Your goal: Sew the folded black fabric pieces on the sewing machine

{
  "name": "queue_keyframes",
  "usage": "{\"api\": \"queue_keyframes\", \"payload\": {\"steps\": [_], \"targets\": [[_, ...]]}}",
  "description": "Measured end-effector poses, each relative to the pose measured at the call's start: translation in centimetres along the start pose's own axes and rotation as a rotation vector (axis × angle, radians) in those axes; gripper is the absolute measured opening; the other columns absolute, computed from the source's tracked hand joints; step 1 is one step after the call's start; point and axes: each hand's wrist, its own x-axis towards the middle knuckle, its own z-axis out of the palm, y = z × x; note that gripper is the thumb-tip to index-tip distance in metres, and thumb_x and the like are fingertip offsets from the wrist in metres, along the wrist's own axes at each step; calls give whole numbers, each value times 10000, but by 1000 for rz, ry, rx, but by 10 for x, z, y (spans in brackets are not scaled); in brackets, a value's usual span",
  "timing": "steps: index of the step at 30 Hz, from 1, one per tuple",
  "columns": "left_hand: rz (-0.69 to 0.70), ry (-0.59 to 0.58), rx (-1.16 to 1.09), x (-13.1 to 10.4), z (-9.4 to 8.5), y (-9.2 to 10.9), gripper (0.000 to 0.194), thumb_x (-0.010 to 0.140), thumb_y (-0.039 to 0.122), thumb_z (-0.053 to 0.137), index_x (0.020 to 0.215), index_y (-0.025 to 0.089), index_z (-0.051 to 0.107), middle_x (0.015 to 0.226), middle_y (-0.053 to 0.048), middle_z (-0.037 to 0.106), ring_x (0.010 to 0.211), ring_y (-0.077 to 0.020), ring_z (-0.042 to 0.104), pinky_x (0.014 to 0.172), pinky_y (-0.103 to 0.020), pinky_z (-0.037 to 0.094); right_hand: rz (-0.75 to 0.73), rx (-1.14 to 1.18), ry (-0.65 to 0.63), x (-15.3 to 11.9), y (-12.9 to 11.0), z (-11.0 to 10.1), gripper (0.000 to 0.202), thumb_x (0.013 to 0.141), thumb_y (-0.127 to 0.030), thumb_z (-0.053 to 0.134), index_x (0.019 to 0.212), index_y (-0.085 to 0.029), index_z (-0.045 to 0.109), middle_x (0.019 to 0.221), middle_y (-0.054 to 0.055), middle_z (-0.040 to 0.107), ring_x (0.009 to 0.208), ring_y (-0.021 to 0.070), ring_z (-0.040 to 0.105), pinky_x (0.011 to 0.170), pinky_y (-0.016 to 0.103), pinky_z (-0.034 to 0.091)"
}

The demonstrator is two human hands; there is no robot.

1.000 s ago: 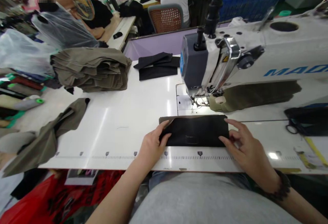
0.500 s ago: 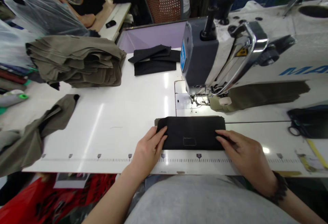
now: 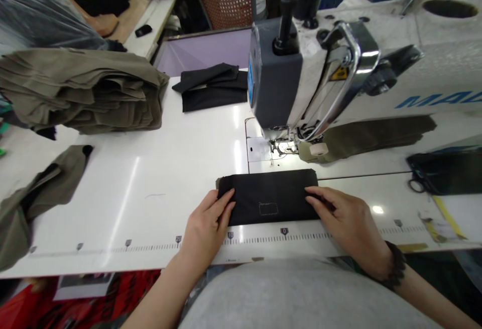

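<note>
A black fabric piece with a small chalk-like rectangle lies flat on the white table, in front of the sewing machine's needle area. A strip of olive cloth peeks out at its upper left corner. My left hand pinches the left end of the piece between thumb and fingers. At the right end, my right hand has its fingertips closed on the edge. A dark bracelet is on the right wrist.
Stacked olive fabric sits at the left, with black pieces at the back. Olive strips lie under the machine arm. Small scissors and a black pouch are at the right. Behind, a person sits on a chair.
The view has shifted and tilted slightly, so most things appear further left. Both hands keep their hold on the black piece, which looks almost unmoved on the table.
</note>
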Motion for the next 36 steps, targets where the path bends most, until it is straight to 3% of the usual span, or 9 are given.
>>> {"api": "queue_keyframes", "payload": {"steps": [10,16,20,26,36], "targets": [[-12,-19,-16,3,0,0,251,889,224,433,1017,131,628,756,-51,556,672,-141,576,614,-247,540,-23,-25,-8,3,-1,-2,253,826,-318,474,933,-180,657,841,26,695,703,171,648,644,283,519],[-92,-80,-96,4,-3,1,242,872,216,447,1002,140,637,714,-30,523,622,-129,547,559,-234,515,-19,-61,-32,3,2,-1,288,829,-335,464,1000,-196,650,883,35,693,721,185,651,657,309,526],[-171,-121,-168,4,-4,2,227,854,193,472,998,133,637,725,-33,534,640,-128,551,583,-239,511,-43,-69,-27,1,8,1,319,837,-376,453,1011,-193,647,892,46,691,761,201,651,658,316,524],[-241,-140,-220,5,-5,3,217,830,162,503,997,142,641,760,-37,554,679,-134,564,619,-252,524,-76,-87,15,-2,15,4,371,825,-477,444,1008,-226,647,791,32,691,602,192,636,566,321,510],[-290,-195,-164,7,-10,6,217,819,160,511,983,142,651,751,-39,553,686,-147,564,645,-283,534,-79,-168,5,-1,17,4,423,809,-541,405,985,-247,653,848,46,694,682,230,650,576,349,510]]}}
